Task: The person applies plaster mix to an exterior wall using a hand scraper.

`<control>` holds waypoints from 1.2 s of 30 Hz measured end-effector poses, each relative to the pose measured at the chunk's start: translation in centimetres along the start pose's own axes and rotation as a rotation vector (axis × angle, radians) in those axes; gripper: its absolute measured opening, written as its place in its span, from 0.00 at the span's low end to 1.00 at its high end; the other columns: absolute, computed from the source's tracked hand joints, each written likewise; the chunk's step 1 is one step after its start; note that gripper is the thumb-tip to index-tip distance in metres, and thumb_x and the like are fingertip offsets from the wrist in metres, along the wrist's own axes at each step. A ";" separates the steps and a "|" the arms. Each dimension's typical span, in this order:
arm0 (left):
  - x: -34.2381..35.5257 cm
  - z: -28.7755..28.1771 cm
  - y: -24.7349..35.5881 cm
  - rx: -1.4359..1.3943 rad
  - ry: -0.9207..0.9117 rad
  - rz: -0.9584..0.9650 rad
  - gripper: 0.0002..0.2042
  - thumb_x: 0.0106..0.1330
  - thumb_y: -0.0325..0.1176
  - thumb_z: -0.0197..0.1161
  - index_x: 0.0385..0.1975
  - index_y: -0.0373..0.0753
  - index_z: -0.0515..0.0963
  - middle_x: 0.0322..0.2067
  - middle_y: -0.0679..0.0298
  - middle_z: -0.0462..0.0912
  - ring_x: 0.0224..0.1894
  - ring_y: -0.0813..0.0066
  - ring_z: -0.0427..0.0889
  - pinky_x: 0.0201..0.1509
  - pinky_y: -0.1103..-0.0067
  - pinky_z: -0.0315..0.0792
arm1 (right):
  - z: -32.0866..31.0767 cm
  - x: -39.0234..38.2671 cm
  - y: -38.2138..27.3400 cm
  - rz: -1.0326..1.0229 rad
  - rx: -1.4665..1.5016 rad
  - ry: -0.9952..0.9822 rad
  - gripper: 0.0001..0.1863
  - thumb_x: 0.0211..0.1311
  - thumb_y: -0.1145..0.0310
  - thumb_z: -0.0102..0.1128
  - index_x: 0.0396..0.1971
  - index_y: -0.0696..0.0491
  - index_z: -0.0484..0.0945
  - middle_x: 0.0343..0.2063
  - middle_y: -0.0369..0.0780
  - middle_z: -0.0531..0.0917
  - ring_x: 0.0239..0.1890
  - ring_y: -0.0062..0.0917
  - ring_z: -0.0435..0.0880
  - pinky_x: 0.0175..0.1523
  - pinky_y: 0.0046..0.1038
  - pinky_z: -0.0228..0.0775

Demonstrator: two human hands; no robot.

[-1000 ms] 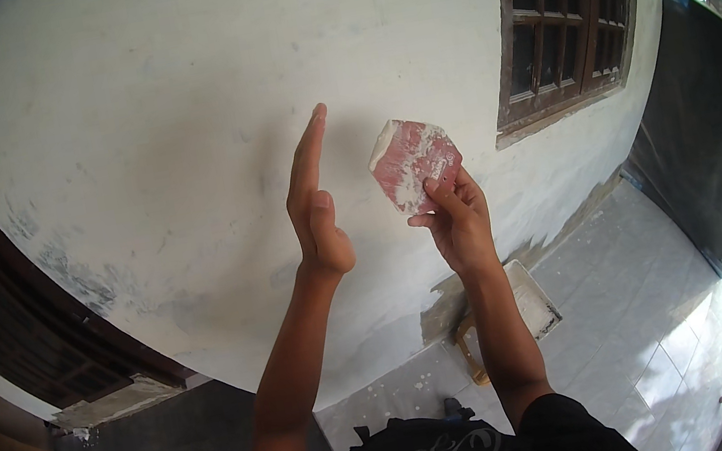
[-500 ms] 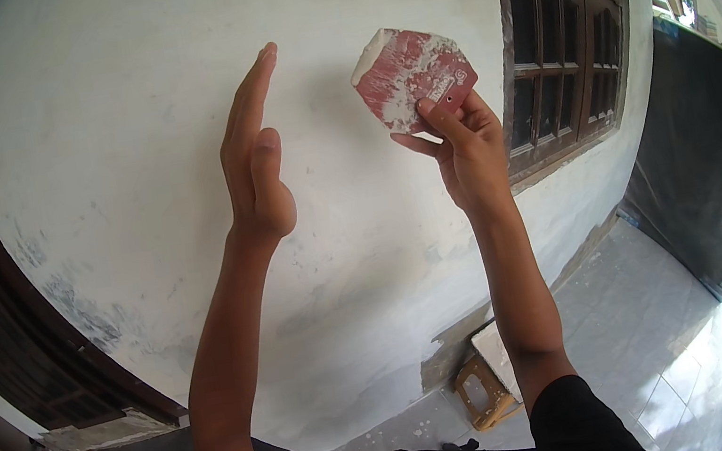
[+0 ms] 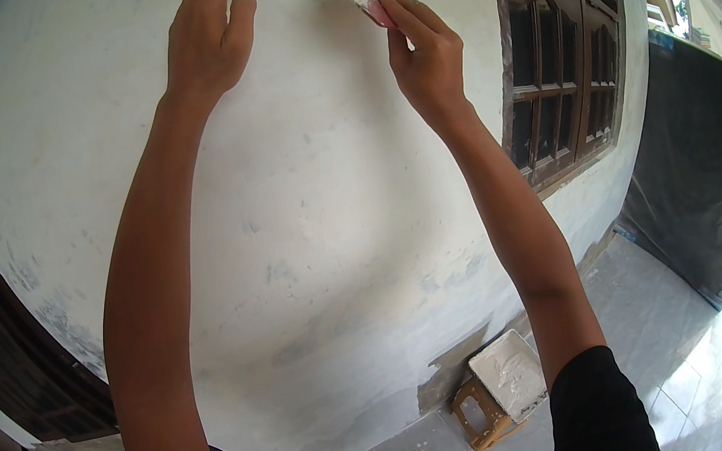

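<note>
My right hand [image 3: 429,59] pinches a red putty scraper [image 3: 366,1] between thumb and fingers. White putty smears cover much of its blade, which is tilted and seen nearly edge-on, close to the pale wall [image 3: 325,184]. My left hand [image 3: 207,46] is raised to the left of it, open and holding nothing, its fingers stretched and running out at the top of the picture. Whether that palm touches the wall, I cannot tell. Faint grey and bluish patches mark the wall's surface, and a damper-looking band lies near the top.
Below my right arm, a tray of white putty [image 3: 510,374] rests on a brown stool [image 3: 477,416] by the wall's foot. To the right is a dark wooden window [image 3: 559,68], with a black sheet [image 3: 699,159] beyond it. A dark door [image 3: 28,348] stands at far left.
Both hands have moved up the wall, the left also a little leftward. The scraper has turned from face-on to nearly edge-on. More of the putty tray now shows.
</note>
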State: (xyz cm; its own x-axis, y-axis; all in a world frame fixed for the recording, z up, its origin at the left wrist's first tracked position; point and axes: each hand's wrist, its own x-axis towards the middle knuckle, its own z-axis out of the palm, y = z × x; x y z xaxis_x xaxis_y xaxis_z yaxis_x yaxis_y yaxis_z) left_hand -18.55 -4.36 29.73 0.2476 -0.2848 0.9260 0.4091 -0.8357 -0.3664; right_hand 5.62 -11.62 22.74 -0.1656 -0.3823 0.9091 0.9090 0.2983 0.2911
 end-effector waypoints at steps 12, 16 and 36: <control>-1.4 1.1 -1.4 0.227 -0.027 0.062 0.31 0.67 0.29 0.51 0.71 0.26 0.61 0.71 0.41 0.65 0.75 0.47 0.61 0.82 0.59 0.50 | 2.9 -2.9 0.5 -0.149 -0.283 -0.040 0.20 0.50 0.84 0.64 0.46 0.58 0.85 0.50 0.43 0.87 0.56 0.36 0.86 0.52 0.33 0.84; -1.3 1.2 -1.2 0.216 -0.027 0.057 0.31 0.67 0.29 0.51 0.71 0.26 0.61 0.71 0.41 0.65 0.75 0.47 0.61 0.82 0.58 0.51 | 2.7 -3.5 -0.4 -0.130 -0.283 -0.059 0.21 0.49 0.84 0.65 0.46 0.58 0.85 0.50 0.43 0.87 0.55 0.36 0.86 0.52 0.33 0.84; -1.6 -1.9 -3.5 0.199 -0.078 0.040 0.29 0.68 0.27 0.47 0.70 0.25 0.63 0.70 0.41 0.67 0.75 0.48 0.63 0.82 0.61 0.49 | 2.4 -0.2 1.1 -0.035 -0.177 0.115 0.18 0.56 0.85 0.62 0.47 0.57 0.85 0.47 0.44 0.88 0.50 0.37 0.89 0.45 0.31 0.85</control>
State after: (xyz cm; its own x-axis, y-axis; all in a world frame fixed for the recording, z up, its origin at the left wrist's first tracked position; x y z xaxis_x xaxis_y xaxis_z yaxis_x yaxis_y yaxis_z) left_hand -22.09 -1.85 29.72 0.3312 -0.2722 0.9035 0.5612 -0.7129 -0.4205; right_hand 5.74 -9.14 23.62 -0.1632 -0.4900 0.8563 0.9582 0.1281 0.2560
